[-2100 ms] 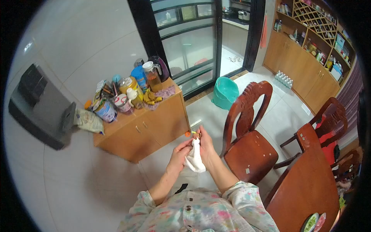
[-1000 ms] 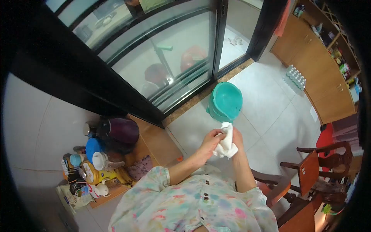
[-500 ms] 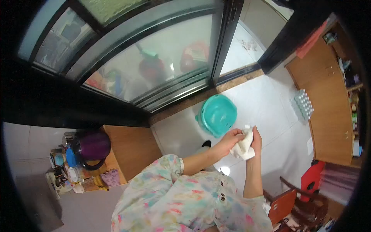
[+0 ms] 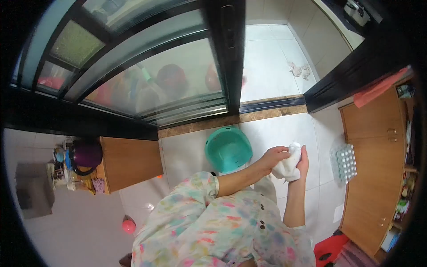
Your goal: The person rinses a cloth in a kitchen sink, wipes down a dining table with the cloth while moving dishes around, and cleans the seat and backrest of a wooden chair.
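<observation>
A crumpled white cloth (image 4: pixel 287 167) is held between both hands, right of the view's middle. My left hand (image 4: pixel 273 159) grips its left side, with the fingers closed on the fabric. On the cloth's right side, my right hand (image 4: pixel 303 163) has its fingers wrapped round the edge. Part of the cloth hangs below the fingers. To the left of the hands, a teal basin (image 4: pixel 228 150) rests on the tiled floor, apart from them.
A sliding glass door (image 4: pixel 178 75) stands partly open onto a tiled room. At the left is a wooden cabinet (image 4: pixel 131 162) with a purple kettle (image 4: pixel 86 155). Bottles in a pack (image 4: pixel 345 163) stand by the right cabinet (image 4: pixel 371 164). A pink ball (image 4: pixel 129 226) lies lower left.
The view has turned and moved toward the doorway. The dining chairs have left the view and the pink ball has come in. Both hands still hold the white cloth, now farther right in view.
</observation>
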### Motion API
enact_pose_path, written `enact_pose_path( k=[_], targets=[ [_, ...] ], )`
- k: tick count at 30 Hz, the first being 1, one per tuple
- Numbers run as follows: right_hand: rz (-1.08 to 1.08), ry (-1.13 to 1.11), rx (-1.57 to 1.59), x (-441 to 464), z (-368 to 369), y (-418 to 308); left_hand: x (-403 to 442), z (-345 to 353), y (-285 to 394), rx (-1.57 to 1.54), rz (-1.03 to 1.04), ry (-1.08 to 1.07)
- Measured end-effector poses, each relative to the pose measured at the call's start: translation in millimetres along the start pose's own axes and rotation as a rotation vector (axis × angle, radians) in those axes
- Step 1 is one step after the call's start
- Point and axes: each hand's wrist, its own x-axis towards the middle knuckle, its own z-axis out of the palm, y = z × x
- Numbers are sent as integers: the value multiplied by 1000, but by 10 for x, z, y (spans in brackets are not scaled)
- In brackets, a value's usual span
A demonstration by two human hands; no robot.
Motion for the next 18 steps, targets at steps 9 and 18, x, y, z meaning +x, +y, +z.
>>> enact_pose_path(
  k=[9,18],
  targets=[
    [124,-157,-30,1482,-134,-864,1220,509,238,-240,248,126],
    [178,-301,-310,2405,1067,-1070,1938,133,1228,-499,465,164]
  ],
)
